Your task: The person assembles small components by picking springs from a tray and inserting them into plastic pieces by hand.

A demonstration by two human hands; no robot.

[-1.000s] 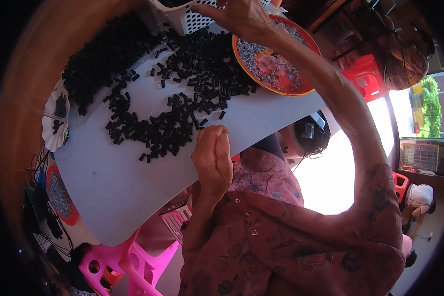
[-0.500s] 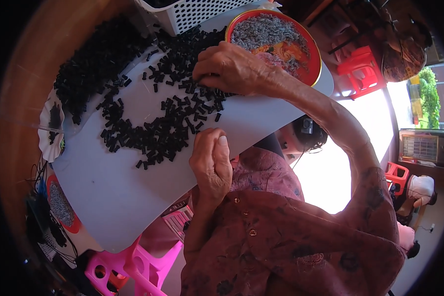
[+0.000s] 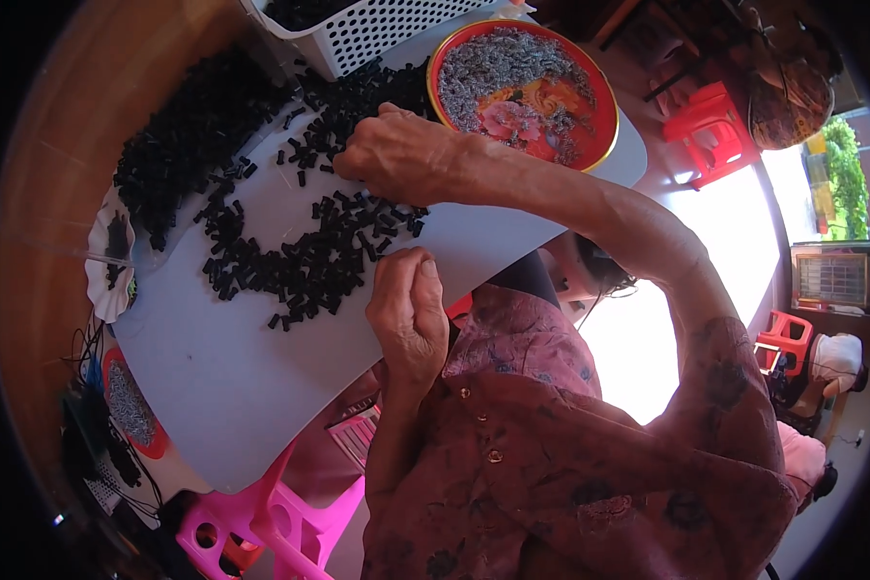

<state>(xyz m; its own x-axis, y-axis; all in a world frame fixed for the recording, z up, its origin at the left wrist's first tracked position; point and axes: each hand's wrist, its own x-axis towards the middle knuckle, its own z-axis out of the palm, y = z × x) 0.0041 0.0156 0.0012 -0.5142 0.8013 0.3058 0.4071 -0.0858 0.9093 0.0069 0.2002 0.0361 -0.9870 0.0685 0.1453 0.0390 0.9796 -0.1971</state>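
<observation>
Small black tube-shaped pieces (image 3: pixel 285 275) lie in a curved spread on the white table (image 3: pixel 251 387). Over their far right part, my right hand (image 3: pixel 401 155) is closed, palm down, with its fingers curled and their tips hidden. By the near table edge my left hand (image 3: pixel 408 304) is closed, thumb upward; anything inside it is out of sight. Beyond my right wrist stands a round red tray (image 3: pixel 604 116) with a gold rim and a flower pattern, holding many small silvery metal parts (image 3: pixel 512 63).
A large heap of black pieces (image 3: pixel 184 135) lies at the far left, near a white perforated basket (image 3: pixel 387 39). A white fluted dish (image 3: pixel 111 261) and a red tray of metal parts (image 3: pixel 130 401) are at the left. Pink stool (image 3: pixel 271 522) below; red stool (image 3: pixel 710 135) at right.
My right hand has moved left and slightly toward me, away from the red tray, still closed. My left hand stays closed in nearly the same place. The view has shifted slightly.
</observation>
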